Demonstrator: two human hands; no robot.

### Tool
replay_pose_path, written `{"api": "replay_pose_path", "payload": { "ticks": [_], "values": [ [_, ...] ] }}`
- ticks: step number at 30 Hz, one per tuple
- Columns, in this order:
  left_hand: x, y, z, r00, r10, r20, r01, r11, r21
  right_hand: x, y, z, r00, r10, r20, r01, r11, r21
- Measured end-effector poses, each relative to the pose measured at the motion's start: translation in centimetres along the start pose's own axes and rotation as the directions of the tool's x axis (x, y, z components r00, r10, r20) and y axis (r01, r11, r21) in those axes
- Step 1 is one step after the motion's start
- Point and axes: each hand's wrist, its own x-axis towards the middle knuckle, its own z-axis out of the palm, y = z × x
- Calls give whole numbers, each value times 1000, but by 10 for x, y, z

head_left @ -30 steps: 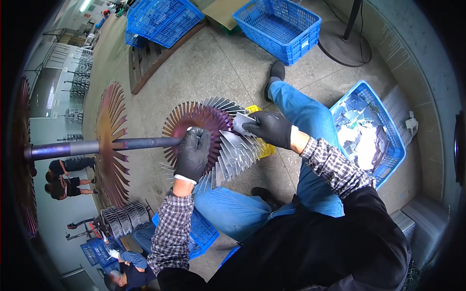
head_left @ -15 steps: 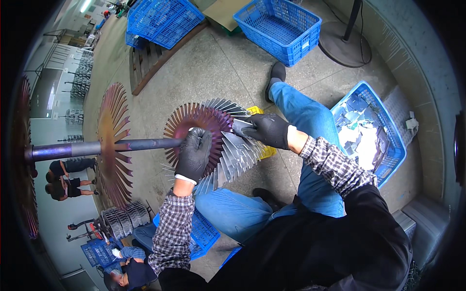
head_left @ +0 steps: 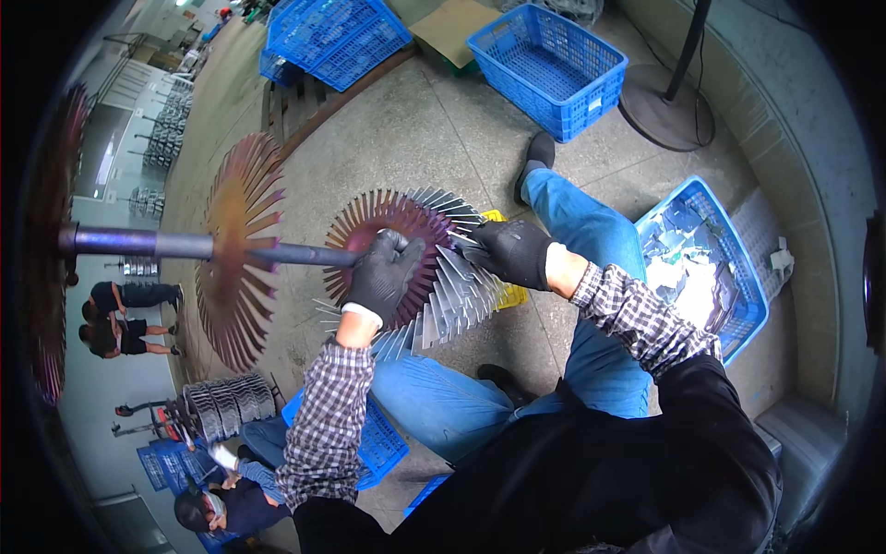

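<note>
A slotted, purple-brown metal disc [head_left: 358,217] sits on a shaft [head_left: 300,254] in front of me. Thin grey plates [head_left: 452,300] stand out from its right and lower rim like fins. My left hand [head_left: 383,275], in a black glove, is closed against the disc near the shaft; what lies under its fingers is partly hidden. At the disc's right rim, my right hand [head_left: 513,253], gloved too, pinches a thin grey plate whose tip shows beside the fingers. Further left, a second slotted disc [head_left: 229,249] on the same shaft carries no grey plates.
To my right stands a blue crate [head_left: 752,314] with grey-white plates and scraps. Another blue crate [head_left: 554,88] is ahead by a stand base [head_left: 666,106]. Stacked blue crates [head_left: 337,42] rest on a pallet. A yellow crate [head_left: 510,295] is behind the disc; a seated co-worker [head_left: 245,503] is lower left.
The plate at my right hand has gone closer in among the rim's fins, and less of it shows. My left hand stays on the disc. The whole view has shifted slightly.
</note>
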Motion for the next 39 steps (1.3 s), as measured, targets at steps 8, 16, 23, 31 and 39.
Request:
{"api": "replay_pose_path", "payload": {
  "ticks": [8, 16, 23, 31, 39],
  "values": [
    [28, -24, -5, 999, 36, 27, -41, 965, 258, 7, -2, 9, 995, -58, -79, 56, 998, -28],
    [47, -29, -5, 966, 207, 155, -255, 656, 711, 9, -10, 5, 997, -25, -71, 21, 998, -61],
    [67, -33, -11, 797, 235, 556, -599, 203, 774, 9, -17, -2, 999, -25, -25, 23, 996, -88],
    [58, -14, -13, 817, 230, 529, -577, 309, 756, 15, -23, -10, 995, -94, 17, 95, 985, -145],
    [27, -16, -12, 987, 16, 160, -60, 961, 271, 17, -19, -8, 979, -205, -12, 205, 979, 6]
  ]
}}
